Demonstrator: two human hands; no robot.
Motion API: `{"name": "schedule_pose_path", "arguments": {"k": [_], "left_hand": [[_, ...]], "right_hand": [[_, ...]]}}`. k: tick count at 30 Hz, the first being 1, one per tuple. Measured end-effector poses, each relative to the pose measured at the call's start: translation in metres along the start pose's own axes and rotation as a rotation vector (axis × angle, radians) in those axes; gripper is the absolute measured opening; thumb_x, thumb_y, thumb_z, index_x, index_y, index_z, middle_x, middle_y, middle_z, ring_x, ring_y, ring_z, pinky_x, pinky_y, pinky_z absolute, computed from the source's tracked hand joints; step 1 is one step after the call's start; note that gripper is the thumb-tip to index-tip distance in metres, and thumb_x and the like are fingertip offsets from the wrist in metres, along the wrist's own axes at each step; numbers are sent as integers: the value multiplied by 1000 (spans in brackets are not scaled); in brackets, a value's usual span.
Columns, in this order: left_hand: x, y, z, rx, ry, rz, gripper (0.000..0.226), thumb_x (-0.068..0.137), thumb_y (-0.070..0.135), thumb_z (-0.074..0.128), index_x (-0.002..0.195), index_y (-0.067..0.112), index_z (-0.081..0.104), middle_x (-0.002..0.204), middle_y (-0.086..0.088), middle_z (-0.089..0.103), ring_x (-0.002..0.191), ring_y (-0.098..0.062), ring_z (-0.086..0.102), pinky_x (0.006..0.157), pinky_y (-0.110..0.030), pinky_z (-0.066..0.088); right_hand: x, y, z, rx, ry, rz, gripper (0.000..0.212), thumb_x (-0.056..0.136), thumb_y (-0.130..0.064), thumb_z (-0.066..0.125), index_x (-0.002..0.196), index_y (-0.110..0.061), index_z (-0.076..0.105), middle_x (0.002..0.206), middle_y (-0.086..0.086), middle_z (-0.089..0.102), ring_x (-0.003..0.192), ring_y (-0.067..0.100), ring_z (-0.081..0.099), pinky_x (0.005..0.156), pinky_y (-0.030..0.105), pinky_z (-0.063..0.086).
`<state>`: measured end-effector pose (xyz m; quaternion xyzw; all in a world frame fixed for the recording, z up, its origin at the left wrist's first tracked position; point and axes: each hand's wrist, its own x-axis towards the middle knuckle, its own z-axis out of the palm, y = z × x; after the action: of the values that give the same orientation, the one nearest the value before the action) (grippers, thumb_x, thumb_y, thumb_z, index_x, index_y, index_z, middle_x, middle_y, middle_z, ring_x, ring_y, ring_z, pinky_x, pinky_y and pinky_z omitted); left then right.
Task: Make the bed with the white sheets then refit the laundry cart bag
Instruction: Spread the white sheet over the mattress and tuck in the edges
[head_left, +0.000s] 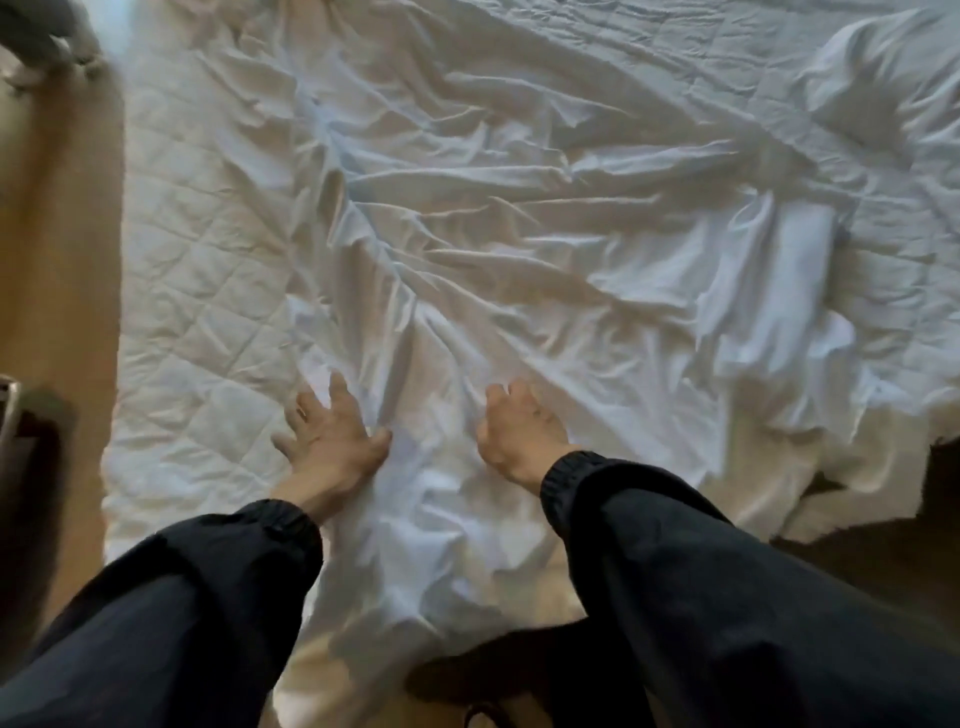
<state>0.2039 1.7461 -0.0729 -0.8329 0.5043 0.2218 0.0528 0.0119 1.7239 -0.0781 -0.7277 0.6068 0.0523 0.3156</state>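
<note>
The white sheet (519, 218) lies crumpled across the bed, with the quilted mattress pad (197, 270) bare at the left. Left hand (332, 436) presses flat on the sheet's near part, fingers spread wide. Right hand (519, 431) rests just beside it, fingers curled into the cloth — I cannot tell if it grips a fold.

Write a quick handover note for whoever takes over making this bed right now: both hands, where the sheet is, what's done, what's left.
Left hand: open, fingers spread, resting on the white sheet near the bed's near edge.
Right hand: fingers curled on the sheet; blur hides whether it grips cloth.
Sheet: on the bed but crumpled and skewed; the quilted mattress pad shows bare along the left side.
Done: sheet laid on.
Left: pull it across, smooth it, tuck it; then refit the laundry cart bag, not in view.
</note>
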Motion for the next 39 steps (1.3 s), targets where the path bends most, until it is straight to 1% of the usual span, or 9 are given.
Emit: {"name": "schedule_pose_path", "arguments": {"k": [3, 5, 8, 13, 18, 24, 27, 30, 39], "left_hand": [[-11, -42, 7, -294, -28, -114, 94, 75, 52, 68, 142, 15, 15, 134, -20, 36, 122, -38, 42, 98, -47, 39], [-22, -56, 5, -569, -92, -115, 57, 72, 43, 72, 112, 9, 51, 97, -9, 62, 87, -28, 62, 70, -32, 52], [-46, -56, -5, -824, -244, -117, 9, 77, 10, 63, 68, 10, 60, 56, -1, 57, 48, -15, 53, 44, -20, 41], [-63, -36, -22, -828, -74, -1, 11, 82, 11, 56, 73, 11, 62, 68, -3, 62, 67, -23, 60, 56, -24, 49], [-66, 18, -41, -772, -139, 281, 24, 73, 20, 53, 86, 8, 69, 82, -10, 71, 77, -27, 69, 64, -43, 58], [-75, 130, -20, -857, -241, 304, 21, 96, 12, 46, 82, 4, 60, 83, -20, 69, 66, -28, 71, 56, -45, 59], [-79, 187, -8, -975, -276, 280, 24, 95, 9, 45, 81, -2, 61, 83, -24, 69, 68, -31, 71, 58, -43, 60], [-76, 232, 2, -1026, -270, 282, 27, 92, 8, 46, 82, -12, 62, 81, -30, 68, 68, -36, 70, 60, -50, 59], [-48, 318, 15, -1097, -136, 308, 11, 97, 12, 46, 90, 5, 50, 85, -16, 61, 68, -23, 67, 57, -35, 57]], "right_hand": [[-25, -30, 28, 8, 35, -46, 45, 93, -23, 42, 136, -10, 36, 128, 16, 42, 114, 33, 41, 96, 40, 39], [-42, -47, 45, 70, 54, -81, 46, 96, -33, 42, 136, -11, 37, 132, 15, 39, 118, 33, 40, 96, 41, 40], [-67, -73, 65, 270, -40, -110, 52, 96, -54, 39, 130, -14, 45, 132, 11, 42, 119, 29, 46, 99, 42, 41], [-97, -110, 73, 655, -133, -34, 70, 69, -71, 56, 116, -21, 43, 113, 2, 57, 103, 22, 58, 90, 43, 49], [-89, -78, 37, 762, 101, 140, 38, 76, -23, 60, 111, -18, 47, 104, 5, 63, 98, 28, 60, 82, 42, 52], [-85, 14, -23, 753, 467, 391, 40, 82, -6, 51, 120, -13, 40, 124, 10, 54, 109, 31, 54, 85, 34, 41], [-96, 50, -32, 789, 562, 507, 47, 93, -25, 48, 134, -15, 27, 137, 10, 40, 120, 31, 47, 93, 38, 39], [-114, 62, -23, 728, 386, 468, 72, 87, -38, 58, 140, -15, 14, 139, 8, 36, 128, 28, 40, 103, 46, 36], [-93, 205, -92, 550, 648, 622, 13, 80, -9, 49, 88, -16, 57, 101, 12, 66, 97, 35, 59, 78, 34, 45]]}}
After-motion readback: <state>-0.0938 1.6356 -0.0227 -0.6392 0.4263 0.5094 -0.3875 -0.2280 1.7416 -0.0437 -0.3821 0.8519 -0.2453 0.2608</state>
